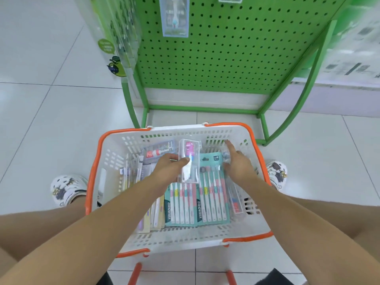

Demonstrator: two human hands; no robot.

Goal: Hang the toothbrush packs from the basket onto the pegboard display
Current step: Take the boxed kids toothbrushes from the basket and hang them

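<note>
Pick step: left hand [167,164] grips clear toothbrush pack [189,161] over basket [205,241]. Right hand [239,163] open, fingers reaching in, holding nothing. Next: lift pack to pegboard [226,54], find 1 free hook.

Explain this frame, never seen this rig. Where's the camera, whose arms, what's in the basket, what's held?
There is no robot: a person wears one wide-angle camera on the head, looking down at their own arms. The white basket with orange trim sits on the floor before a green pegboard, where one toothbrush pack hangs. The left hand grips a clear pack with a pink toothbrush. The right hand, fingers extended, reaches into the basket over the teal multi-packs.
</note>
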